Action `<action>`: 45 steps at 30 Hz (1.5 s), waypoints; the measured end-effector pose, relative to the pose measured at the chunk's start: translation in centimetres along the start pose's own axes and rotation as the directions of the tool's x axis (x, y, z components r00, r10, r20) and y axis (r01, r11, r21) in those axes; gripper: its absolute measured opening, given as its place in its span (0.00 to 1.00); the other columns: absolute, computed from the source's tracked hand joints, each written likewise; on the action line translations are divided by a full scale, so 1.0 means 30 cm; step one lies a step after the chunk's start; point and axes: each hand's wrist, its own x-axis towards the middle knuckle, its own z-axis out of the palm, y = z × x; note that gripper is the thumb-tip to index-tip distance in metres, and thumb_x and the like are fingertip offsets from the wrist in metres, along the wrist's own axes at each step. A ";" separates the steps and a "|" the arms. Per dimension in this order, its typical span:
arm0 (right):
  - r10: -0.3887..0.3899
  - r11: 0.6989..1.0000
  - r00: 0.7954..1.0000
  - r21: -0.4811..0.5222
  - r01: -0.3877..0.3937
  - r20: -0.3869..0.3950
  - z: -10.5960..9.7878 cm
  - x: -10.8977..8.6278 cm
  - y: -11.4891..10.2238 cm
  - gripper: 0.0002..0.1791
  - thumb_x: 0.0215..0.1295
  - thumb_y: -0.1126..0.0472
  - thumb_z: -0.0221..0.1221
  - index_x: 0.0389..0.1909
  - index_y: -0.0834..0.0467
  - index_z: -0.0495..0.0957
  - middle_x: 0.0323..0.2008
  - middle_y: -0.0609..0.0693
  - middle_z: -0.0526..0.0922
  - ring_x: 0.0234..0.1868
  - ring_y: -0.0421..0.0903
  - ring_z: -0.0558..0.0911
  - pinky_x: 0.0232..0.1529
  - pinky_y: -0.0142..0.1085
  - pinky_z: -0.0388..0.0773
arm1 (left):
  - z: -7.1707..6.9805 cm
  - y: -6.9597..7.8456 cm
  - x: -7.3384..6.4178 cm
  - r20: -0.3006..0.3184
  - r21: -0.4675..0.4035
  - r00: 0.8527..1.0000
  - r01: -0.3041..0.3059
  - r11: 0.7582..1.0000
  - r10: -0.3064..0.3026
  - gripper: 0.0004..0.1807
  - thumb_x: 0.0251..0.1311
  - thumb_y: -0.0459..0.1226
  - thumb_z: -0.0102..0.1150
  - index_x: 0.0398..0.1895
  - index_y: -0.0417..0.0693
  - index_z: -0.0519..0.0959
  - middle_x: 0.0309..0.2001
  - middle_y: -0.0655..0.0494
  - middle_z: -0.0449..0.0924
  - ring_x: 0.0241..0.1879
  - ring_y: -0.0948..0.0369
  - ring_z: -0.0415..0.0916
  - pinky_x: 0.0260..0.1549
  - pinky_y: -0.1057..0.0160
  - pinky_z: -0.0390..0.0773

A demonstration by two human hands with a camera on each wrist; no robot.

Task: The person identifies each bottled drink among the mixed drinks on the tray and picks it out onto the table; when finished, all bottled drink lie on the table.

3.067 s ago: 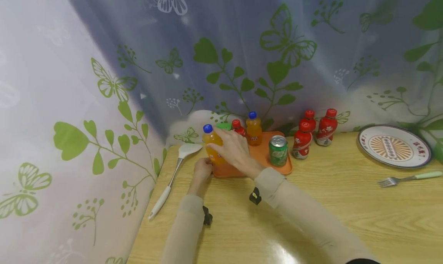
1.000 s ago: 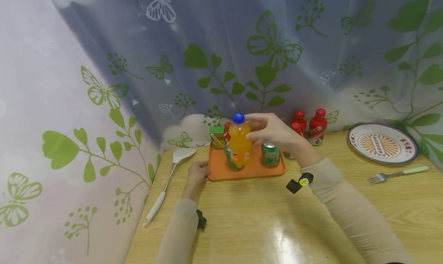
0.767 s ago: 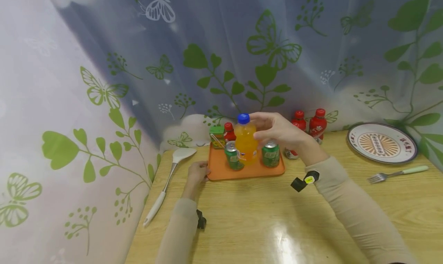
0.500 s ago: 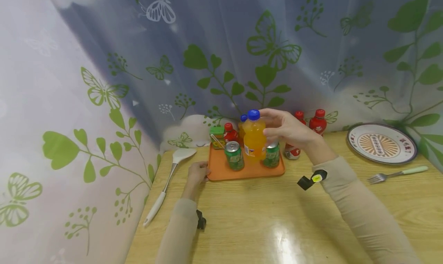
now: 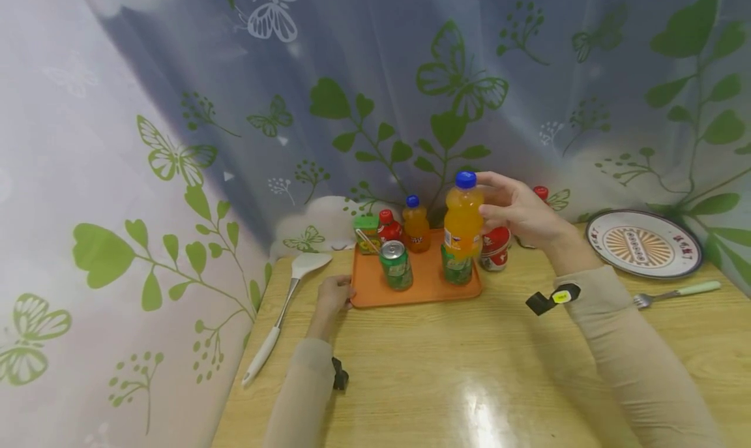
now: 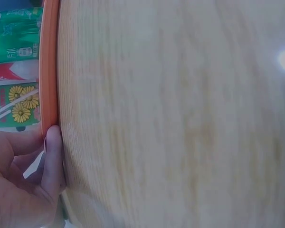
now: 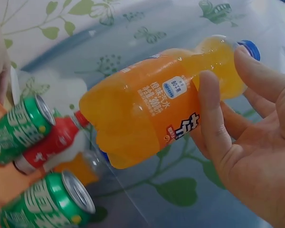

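Right wrist view: the right hand clamps the orange bottle between thumb and fingers; a firm, upright carry suits, its base clear of the green can below them. The left hand pinches the rim of the tray. Whether bottle and can touch is unclear; the right fingers partly hide a red bottle.

on the tray, left can and right can stand in front; behind them, left to right — carton, middle bottle, end bottle. the spatula lies left of the tray. well right of it — the plate, the fork before it.
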 end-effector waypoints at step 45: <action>0.122 0.982 0.881 -0.072 -0.173 -0.456 -0.329 -0.290 0.194 0.30 0.73 0.74 0.59 0.70 0.46 0.72 0.59 0.36 0.77 0.50 0.35 0.84 0.44 0.30 0.89 | 0.001 -0.008 0.010 0.026 -0.018 1.000 0.018 1.000 -0.018 0.25 0.69 0.26 0.61 0.69 0.38 0.78 0.59 0.36 0.84 0.29 0.65 0.79 0.21 0.74 0.80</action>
